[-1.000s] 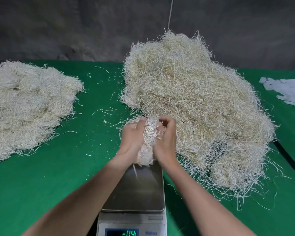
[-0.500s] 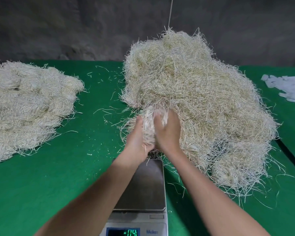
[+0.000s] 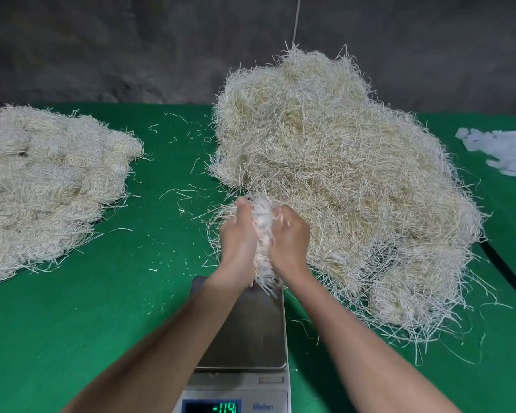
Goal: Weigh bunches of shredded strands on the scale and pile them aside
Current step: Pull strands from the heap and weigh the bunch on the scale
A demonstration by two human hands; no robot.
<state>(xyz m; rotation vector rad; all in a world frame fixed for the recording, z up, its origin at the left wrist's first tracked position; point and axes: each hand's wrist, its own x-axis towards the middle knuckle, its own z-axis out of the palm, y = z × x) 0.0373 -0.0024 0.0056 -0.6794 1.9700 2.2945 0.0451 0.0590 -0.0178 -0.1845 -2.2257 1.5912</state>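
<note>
A bunch of pale shredded strands (image 3: 263, 231) stands upright between my two hands, above the far edge of the scale. My left hand (image 3: 238, 242) grips its left side and my right hand (image 3: 289, 239) grips its right side. The bunch's lower end hangs just over the steel pan of the scale (image 3: 251, 332), which is bare. The scale's display (image 3: 212, 408) shows green digits at the bottom edge. A big loose heap of strands (image 3: 340, 174) lies right behind my hands. A flatter pile of laid-down bunches (image 3: 48, 180) sits at the left.
A green cloth (image 3: 87, 323) covers the table, with stray strands scattered on it. White scraps (image 3: 504, 153) lie at the far right. A dark wall (image 3: 131, 49) closes the back, and a thin cord (image 3: 295, 19) hangs down it.
Both hands with the bunch rose toward the big heap half a second ago, and now sit slightly lower and closer to the scale. The bunch looks blurred from motion.
</note>
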